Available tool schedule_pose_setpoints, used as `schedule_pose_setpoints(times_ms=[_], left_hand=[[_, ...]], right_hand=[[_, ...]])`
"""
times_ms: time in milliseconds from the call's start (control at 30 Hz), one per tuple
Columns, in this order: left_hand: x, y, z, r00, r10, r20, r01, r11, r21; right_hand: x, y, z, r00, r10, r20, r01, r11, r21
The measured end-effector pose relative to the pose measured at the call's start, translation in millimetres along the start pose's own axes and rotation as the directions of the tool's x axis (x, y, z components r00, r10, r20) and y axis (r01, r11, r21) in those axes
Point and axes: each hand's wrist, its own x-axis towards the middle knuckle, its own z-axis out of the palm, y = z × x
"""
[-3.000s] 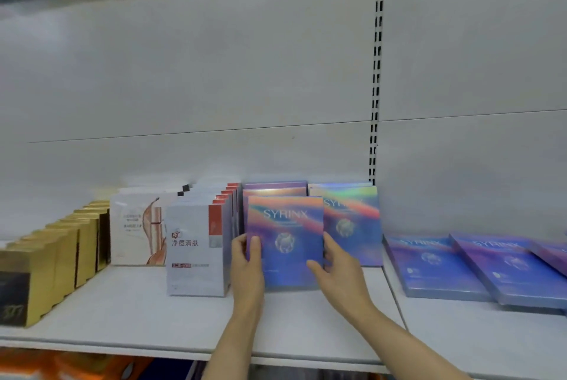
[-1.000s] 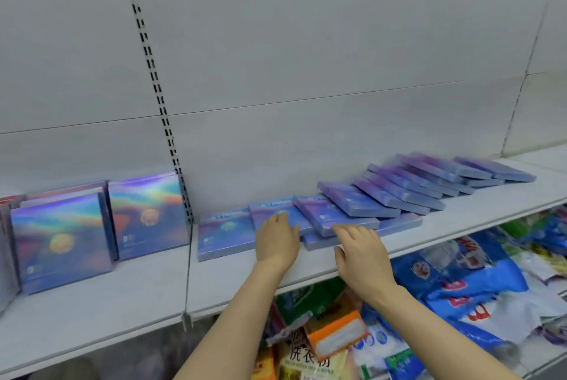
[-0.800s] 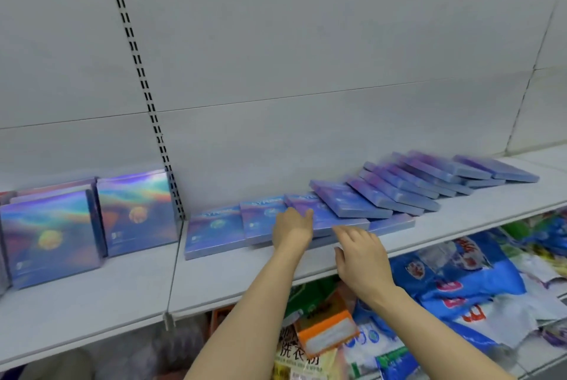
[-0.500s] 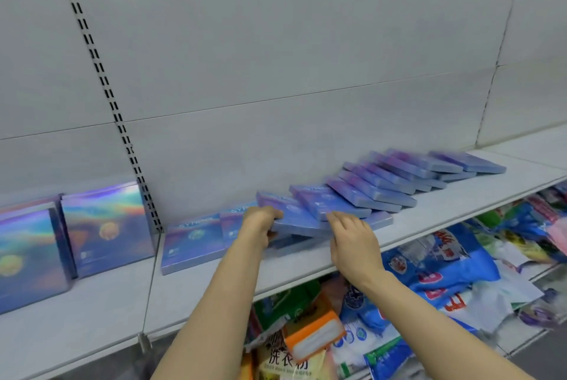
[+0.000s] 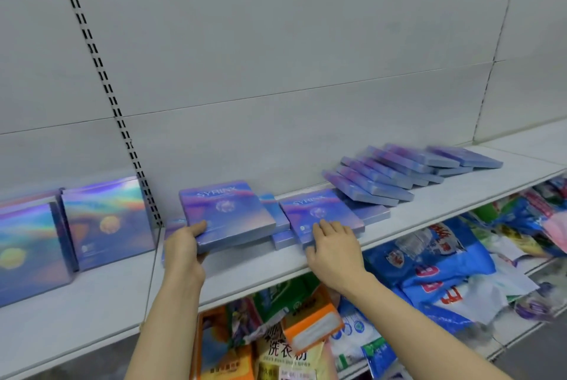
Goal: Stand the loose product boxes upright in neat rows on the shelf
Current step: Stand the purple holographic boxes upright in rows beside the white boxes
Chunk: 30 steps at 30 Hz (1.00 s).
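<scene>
head view put my left hand (image 5: 184, 246) clamped on the near left corner of a purple syrinx box (image 5: 225, 215), thumb on its face and the other fingers hidden beneath, so the box sat tilted with its front edge raised off the shelf (image 5: 251, 269). my right hand (image 5: 333, 246) lay flat on a second syrinx box (image 5: 319, 215) just beside it, fingers (image 5: 329, 226) spread on the cover; whether the thumb had hooked under the front edge i could not tell. both boxes rested on other flat boxes, and a fanned pile of loose boxes (image 5: 395, 174) leaned like fallen dominoes further right.

my worry was the one-corner hold: i judged the glossy carton could pivot or slip out and drop off the shelf edge onto the bagged goods (image 5: 429, 263) below. tipping either box up might also drag the ones underneath forward. the fanned pile looked ready to slide if the box propping its low end shifted. room near the two upright holographic boxes (image 5: 107, 220) at left seemed tight, so a careless stand-up could knock them.

hard to read: how many boxes lay under the two i held, the small print on the covers, the right end of the lower shelf, which was blurred, and the leftmost upright box, cut off by the frame
</scene>
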Motion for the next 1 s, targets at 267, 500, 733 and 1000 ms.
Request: schedule_pose_setpoints(times_ms=[267,500,733,1000], left_hand=[[-11.8,-7.2,-8.4,0.997,-0.052,0.054,0.058,0.991,-0.117],[-8.8,-19.4,-43.4,0.987,-0.056,0.151,0.068,0.995,-0.074],[-12.1,-5.9,-77.8,0.974,0.224,-0.005,-0.224,0.974,-0.037],[-9.9,10.0,-135.7,0.902,0.405,-0.147,-0.412,0.911,-0.02]], right_hand=[[45.2,34.4,-18.3,0.734,0.485,0.475,-0.629,0.749,0.209],[21.2,59.8,1.6,0.749,0.542,0.382,-0.564,0.218,0.796],[-24.2,43.9,-23.4,0.817,0.473,0.33,-0.27,-0.192,0.944],[-25.4,-32.5,-53.6,0.911,0.279,0.304,-0.195,-0.359,0.913]])
